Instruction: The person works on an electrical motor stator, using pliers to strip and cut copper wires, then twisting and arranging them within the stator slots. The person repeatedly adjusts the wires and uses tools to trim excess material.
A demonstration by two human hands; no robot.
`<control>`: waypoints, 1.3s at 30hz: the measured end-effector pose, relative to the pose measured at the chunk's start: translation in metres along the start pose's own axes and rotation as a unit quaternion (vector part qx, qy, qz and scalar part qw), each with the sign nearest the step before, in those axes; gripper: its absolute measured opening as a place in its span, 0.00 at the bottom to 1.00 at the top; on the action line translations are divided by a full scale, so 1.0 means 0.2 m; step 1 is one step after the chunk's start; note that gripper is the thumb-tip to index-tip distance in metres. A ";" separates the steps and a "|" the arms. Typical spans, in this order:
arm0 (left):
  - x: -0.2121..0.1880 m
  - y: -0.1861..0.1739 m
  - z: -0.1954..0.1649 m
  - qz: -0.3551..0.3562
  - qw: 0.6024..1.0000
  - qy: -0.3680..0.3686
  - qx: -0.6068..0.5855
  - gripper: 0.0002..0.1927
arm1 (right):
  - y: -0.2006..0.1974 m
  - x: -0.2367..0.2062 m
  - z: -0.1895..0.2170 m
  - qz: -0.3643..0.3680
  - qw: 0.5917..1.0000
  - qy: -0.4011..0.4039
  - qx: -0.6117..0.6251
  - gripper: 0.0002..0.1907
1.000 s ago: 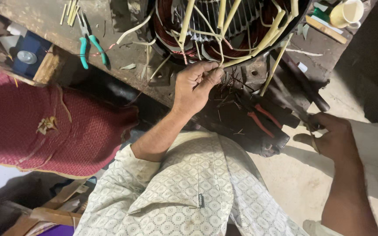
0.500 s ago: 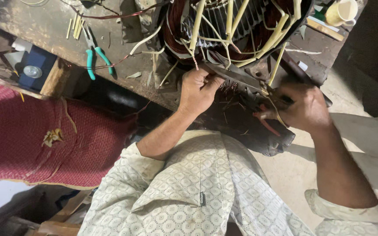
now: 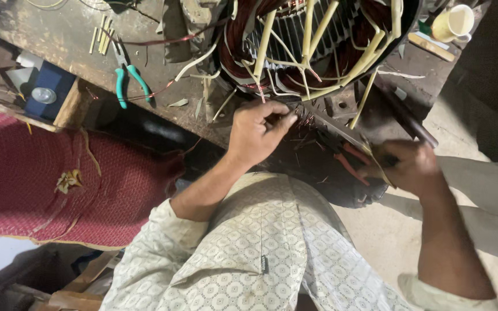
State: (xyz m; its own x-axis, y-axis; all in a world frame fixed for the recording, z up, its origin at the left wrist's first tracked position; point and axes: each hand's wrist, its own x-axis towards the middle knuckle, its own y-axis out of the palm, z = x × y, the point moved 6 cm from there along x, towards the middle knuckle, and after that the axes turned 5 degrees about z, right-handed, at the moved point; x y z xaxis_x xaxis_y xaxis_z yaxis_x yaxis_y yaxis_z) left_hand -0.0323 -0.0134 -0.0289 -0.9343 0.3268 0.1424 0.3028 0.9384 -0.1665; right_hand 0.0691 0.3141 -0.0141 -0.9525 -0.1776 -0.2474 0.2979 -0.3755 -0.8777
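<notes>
Stator (image 3: 318, 40) sits on the counter (image 3: 59, 34), windings exposed. Left hand (image 3: 257, 129) stays below it, fingers pinched on copper wire (image 3: 304, 118). Right hand (image 3: 410, 167) has dropped lower right of the stator, now closed around red-handled pliers (image 3: 350, 164).

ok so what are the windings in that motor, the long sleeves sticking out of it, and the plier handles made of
Motor windings: likely enamelled copper, glossy reddish-brown strands in bundles.
Long sleeves: pale yellow tubes, smooth and matte, possibly plastic or varnished fibre insulation; the look leaves it open.
Pliers on the bench: teal grips look like rubbery plastic over dull grey metal jaws.
</notes>
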 end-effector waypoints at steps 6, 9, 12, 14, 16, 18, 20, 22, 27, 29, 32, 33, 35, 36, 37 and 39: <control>-0.01 -0.04 -0.17 -0.054 0.979 0.162 0.115 0.27 | 0.32 -0.26 -0.36 -0.001 0.983 0.150 0.108 0.11; 0.06 -0.05 -0.24 -0.087 0.938 0.236 0.240 0.38 | 0.38 -0.24 -0.40 0.030 0.982 0.182 -0.031 0.11; 0.12 -0.03 -0.24 -0.047 0.915 0.256 0.308 0.43 | 0.34 -0.09 -0.30 0.017 0.985 0.105 -0.136 0.15; 0.16 -0.01 -0.21 0.006 0.919 0.233 0.319 0.44 | 0.31 0.02 -0.25 0.030 0.988 0.110 -0.109 0.21; 0.19 0.00 -0.17 0.057 0.925 0.202 0.316 0.43 | 0.23 0.10 -0.10 0.007 0.990 0.037 -0.134 0.21; 0.20 -0.01 -0.15 0.088 0.929 0.190 0.307 0.43 | 0.13 0.17 0.07 -0.031 0.988 -0.033 -0.148 0.19; 0.20 -0.05 -0.17 0.073 0.925 0.220 0.301 0.42 | 0.01 0.21 0.24 -0.079 0.981 -0.099 -0.149 0.13; 0.16 -0.11 -0.24 0.013 0.908 0.295 0.298 0.40 | -0.10 0.23 0.38 -0.102 0.983 -0.132 -0.079 0.14; -0.11 -0.36 -0.31 -0.116 0.932 0.237 0.249 0.09 | -0.11 0.32 0.55 -0.069 0.986 -0.144 -0.055 0.15; -0.24 -0.61 -0.26 -0.217 0.930 0.171 0.242 0.03 | -0.05 0.34 0.50 -0.032 0.990 -0.100 -0.096 0.17; -0.39 -1.07 -0.07 -0.383 0.901 0.029 0.200 0.02 | 0.04 0.32 0.35 0.019 0.997 -0.034 -0.067 0.21; -0.38 -1.19 -0.03 -0.380 0.887 0.049 0.257 0.03 | 0.07 0.32 0.28 0.041 0.996 0.007 -0.074 0.22; -0.31 -1.38 0.09 -0.367 0.869 0.059 0.328 0.05 | 0.16 0.27 0.15 0.089 0.990 0.105 -0.039 0.23; -0.26 -1.46 0.15 -0.363 0.864 0.052 0.346 0.06 | 0.21 0.24 0.10 0.113 0.981 0.156 0.007 0.23; -0.20 -1.52 0.23 -0.354 0.868 0.021 0.348 0.06 | 0.26 0.22 0.04 0.135 0.967 0.209 0.053 0.24; -0.08 -1.60 0.37 -0.331 0.877 -0.039 0.346 0.07 | 0.28 0.21 0.00 0.090 0.980 0.169 0.053 0.24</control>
State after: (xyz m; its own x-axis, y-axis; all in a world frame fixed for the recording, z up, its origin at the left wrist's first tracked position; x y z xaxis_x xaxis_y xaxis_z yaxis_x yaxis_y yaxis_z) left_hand -0.1279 -0.3278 -0.0504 -0.8801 -0.2988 0.3690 -0.4731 0.6179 -0.6281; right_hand 0.0463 0.2846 -0.0737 -0.8449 0.0560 -0.5320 0.4506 -0.4616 -0.7641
